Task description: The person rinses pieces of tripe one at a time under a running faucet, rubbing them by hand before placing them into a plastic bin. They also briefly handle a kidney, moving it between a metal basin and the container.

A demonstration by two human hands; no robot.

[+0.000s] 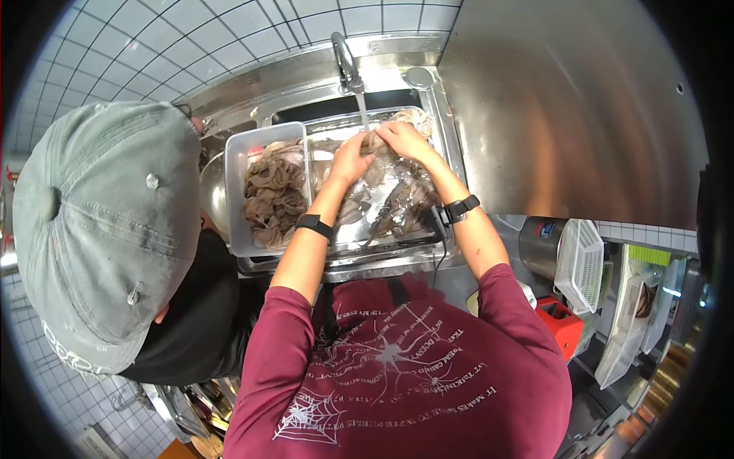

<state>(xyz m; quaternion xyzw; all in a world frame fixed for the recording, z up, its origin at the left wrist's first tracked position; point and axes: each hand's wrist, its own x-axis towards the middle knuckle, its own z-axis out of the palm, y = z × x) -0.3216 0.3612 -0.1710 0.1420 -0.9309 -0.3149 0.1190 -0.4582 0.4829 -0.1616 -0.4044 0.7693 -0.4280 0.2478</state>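
My left hand (351,161) and my right hand (405,141) meet under the running tap (345,67), their fingers bent round a limp greyish-brown piece (373,142) that looks like squid. Water falls from the spout onto it. Below my hands, more wet, dark and pale pieces (401,205) lie in water in a shallow tray set in the sink. To the left of my left hand stands a translucent plastic tub (236,200), holding a heap of similar brown, soft pieces (274,191). My fingertips partly hide the piece they hold.
A co-worker in a grey cap (115,229) stands close on my left, beside a metal bowl (215,191). A steel panel (566,115) rises on the right of the sink. Further right are a metal pot (540,243), a white basket (579,264) and a red container (560,325).
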